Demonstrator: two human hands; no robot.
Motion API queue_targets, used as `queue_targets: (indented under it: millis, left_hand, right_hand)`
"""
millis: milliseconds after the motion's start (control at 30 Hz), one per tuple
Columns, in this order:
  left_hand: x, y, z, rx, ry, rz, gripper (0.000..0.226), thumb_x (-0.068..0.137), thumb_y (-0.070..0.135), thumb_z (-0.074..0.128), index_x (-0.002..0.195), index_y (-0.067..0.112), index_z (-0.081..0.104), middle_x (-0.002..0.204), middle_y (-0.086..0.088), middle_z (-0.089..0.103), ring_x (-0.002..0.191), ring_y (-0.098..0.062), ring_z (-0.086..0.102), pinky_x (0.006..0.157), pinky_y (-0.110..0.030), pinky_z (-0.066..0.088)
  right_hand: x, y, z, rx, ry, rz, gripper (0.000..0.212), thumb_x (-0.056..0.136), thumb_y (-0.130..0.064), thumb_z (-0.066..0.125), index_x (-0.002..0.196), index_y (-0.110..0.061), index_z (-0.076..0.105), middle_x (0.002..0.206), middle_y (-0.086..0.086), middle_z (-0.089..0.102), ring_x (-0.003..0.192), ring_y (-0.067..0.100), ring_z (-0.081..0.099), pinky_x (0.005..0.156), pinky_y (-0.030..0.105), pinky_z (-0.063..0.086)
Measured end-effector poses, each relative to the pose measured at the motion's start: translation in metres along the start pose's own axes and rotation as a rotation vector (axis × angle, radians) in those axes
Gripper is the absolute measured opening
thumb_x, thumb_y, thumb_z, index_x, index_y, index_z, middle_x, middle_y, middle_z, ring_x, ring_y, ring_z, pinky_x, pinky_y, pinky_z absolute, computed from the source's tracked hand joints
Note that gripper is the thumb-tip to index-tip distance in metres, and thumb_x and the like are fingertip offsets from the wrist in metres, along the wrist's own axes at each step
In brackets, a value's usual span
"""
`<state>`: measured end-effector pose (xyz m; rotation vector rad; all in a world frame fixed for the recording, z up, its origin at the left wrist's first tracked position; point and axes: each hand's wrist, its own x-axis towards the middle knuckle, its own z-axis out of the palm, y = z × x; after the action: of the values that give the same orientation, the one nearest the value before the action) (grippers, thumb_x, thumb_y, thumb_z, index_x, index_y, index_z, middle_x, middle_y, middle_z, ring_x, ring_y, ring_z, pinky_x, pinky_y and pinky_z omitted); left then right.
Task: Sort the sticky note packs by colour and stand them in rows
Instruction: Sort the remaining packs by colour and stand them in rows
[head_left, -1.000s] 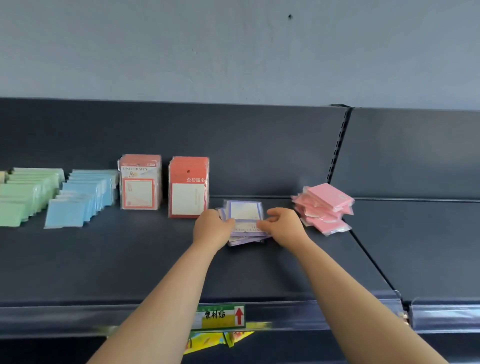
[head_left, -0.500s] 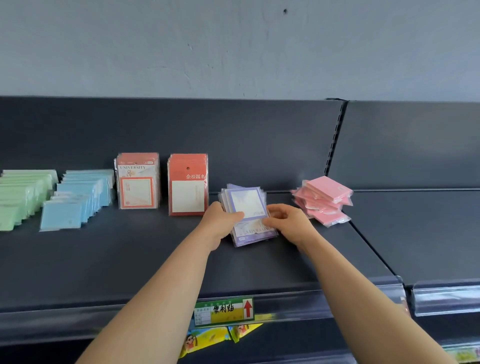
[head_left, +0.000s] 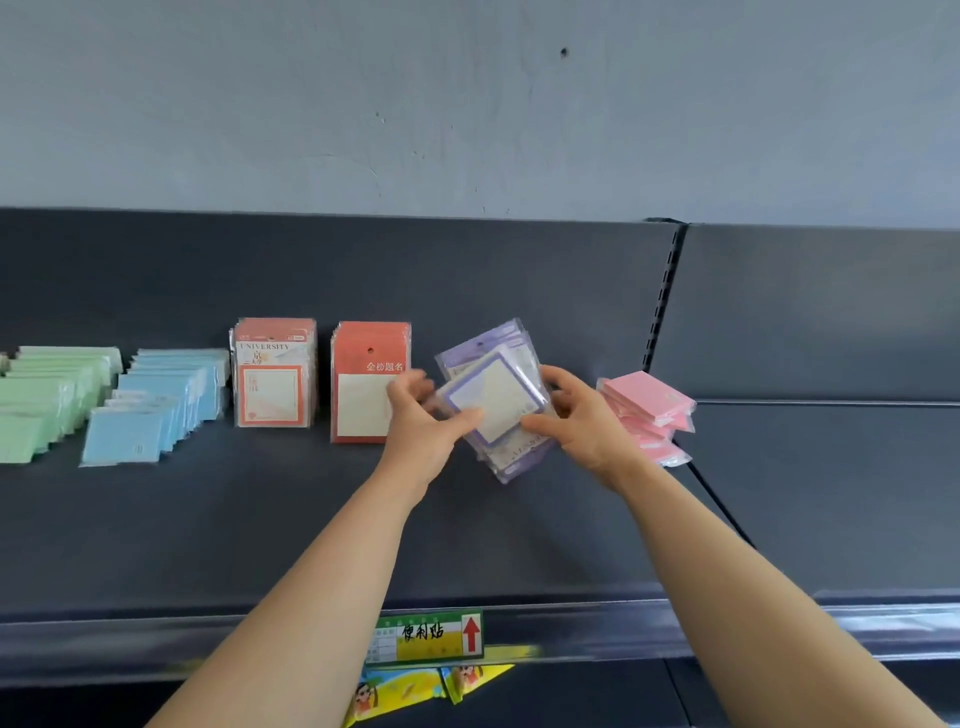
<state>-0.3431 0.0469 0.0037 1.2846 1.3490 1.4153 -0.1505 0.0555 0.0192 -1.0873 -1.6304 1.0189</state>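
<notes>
A small bundle of purple packs (head_left: 493, 400) is held tilted, one corner down, just over the dark shelf (head_left: 234, 530), between the standing red packs (head_left: 363, 353) and the loose heap of pink packs (head_left: 649, 405). Whether its low corner touches the shelf cannot be told. The left hand (head_left: 421, 426) has its grip clamped on the bundle's left edge, thumb across the front and fingers behind, and the right hand (head_left: 582, 421) grips the right edge in much the same way. The packs look light and thin, each a fairly stiff pad in a glossy clear sleeve. They will probably slide on one another and fan out, as their staggered edges already suggest. Holding two opposite edges and squeezing the bundle square seems safer than pinching one corner or the floppy header. Nothing looks fragile. The shelf is smooth painted metal with an upright back panel (head_left: 519, 280) to lean a row against, and the free stretch beside the red packs seems wide enough. Farther left stand the orange packs (head_left: 274, 371), then the blue packs (head_left: 156, 405) and green packs (head_left: 47, 400) in leaning rows. Above is a plain grey wall (head_left: 467, 104), and a price label (head_left: 426, 636) sits on the shelf's front rail.
</notes>
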Motion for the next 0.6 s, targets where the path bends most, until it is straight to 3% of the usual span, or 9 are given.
queue_targets:
  millis: [67, 100, 200, 300, 400, 467, 533, 600]
  left_hand:
    - [0.003, 0.006, -0.003, 0.089, 0.012, 0.127, 0.091, 0.074, 0.016, 0.083, 0.144, 0.029, 0.026, 0.139, 0.015, 0.035, 0.125, -0.002, 0.035, 0.096, -0.024, 0.035]
    - [0.005, 0.007, -0.005, 0.155, -0.013, 0.165, 0.087, 0.072, 0.017, 0.084, 0.142, 0.030, 0.033, 0.138, 0.016, 0.039, 0.125, -0.002, 0.038, 0.097, -0.024, 0.037]
    - [0.010, 0.001, -0.006, 0.299, -0.073, 0.114, 0.054, 0.075, 0.023, 0.082, 0.121, 0.022, 0.054, 0.118, 0.009, 0.062, 0.110, -0.012, 0.060, 0.089, -0.027, 0.051]
    - [0.008, -0.011, -0.008, 0.300, -0.081, -0.008, 0.053, 0.079, 0.026, 0.078, 0.123, 0.021, 0.048, 0.121, 0.008, 0.059, 0.109, -0.012, 0.057, 0.092, -0.030, 0.049]
    - [0.003, -0.015, -0.003, 0.181, -0.101, -0.086, 0.052, 0.084, 0.034, 0.073, 0.122, 0.027, 0.037, 0.113, 0.015, 0.053, 0.103, -0.005, 0.053, 0.088, -0.026, 0.042]
    - [0.006, -0.010, 0.006, 0.085, -0.081, -0.141, 0.048, 0.087, 0.053, 0.061, 0.120, 0.026, 0.037, 0.111, 0.013, 0.052, 0.105, -0.008, 0.052, 0.085, -0.026, 0.039]
    - [0.012, -0.008, 0.014, 0.058, -0.053, -0.177, 0.062, 0.080, 0.072, 0.046, 0.119, 0.024, 0.045, 0.117, 0.005, 0.056, 0.109, -0.014, 0.055, 0.088, -0.031, 0.044]
    - [0.018, -0.008, 0.018, 0.087, -0.027, -0.189, 0.060, 0.083, 0.070, 0.041, 0.118, 0.023, 0.051, 0.118, 0.002, 0.059, 0.109, -0.017, 0.056, 0.095, -0.037, 0.045]
  right_hand:
    - [0.007, -0.015, -0.008, -0.236, -0.051, -0.065, 0.054, 0.080, 0.001, 0.067, 0.127, -0.024, 0.057, 0.110, 0.003, 0.069, 0.098, 0.016, 0.066, 0.085, 0.028, 0.055]
    - [0.011, -0.020, -0.009, -0.364, -0.089, -0.093, 0.055, 0.078, -0.001, 0.067, 0.128, -0.024, 0.057, 0.112, -0.001, 0.068, 0.101, 0.014, 0.064, 0.087, 0.027, 0.053]
    - [0.019, -0.021, -0.004, -0.546, -0.099, -0.085, 0.061, 0.076, -0.007, 0.070, 0.132, -0.026, 0.054, 0.110, -0.004, 0.063, 0.100, 0.013, 0.059, 0.085, 0.021, 0.046]
    - [0.018, -0.004, -0.003, -0.380, 0.002, -0.007, 0.064, 0.073, -0.009, 0.078, 0.129, -0.022, 0.052, 0.112, -0.001, 0.058, 0.090, 0.011, 0.056, 0.072, 0.013, 0.044]
    - [0.014, 0.021, 0.002, -0.213, 0.048, 0.106, 0.077, 0.073, -0.008, 0.079, 0.139, -0.020, 0.041, 0.124, 0.000, 0.056, 0.101, 0.012, 0.059, 0.088, 0.022, 0.049]
    - [0.012, 0.031, 0.012, -0.007, 0.043, 0.178, 0.086, 0.075, -0.001, 0.077, 0.145, -0.016, 0.029, 0.129, 0.003, 0.056, 0.110, 0.016, 0.060, 0.097, 0.030, 0.049]
    - [0.013, 0.040, 0.020, 0.151, 0.014, 0.185, 0.078, 0.076, 0.009, 0.070, 0.142, -0.009, 0.031, 0.125, 0.008, 0.060, 0.108, 0.018, 0.062, 0.094, 0.031, 0.052]
    - [0.016, 0.045, 0.023, 0.198, -0.015, 0.169, 0.059, 0.079, 0.014, 0.061, 0.132, -0.005, 0.041, 0.119, 0.009, 0.064, 0.105, 0.018, 0.064, 0.090, 0.031, 0.054]
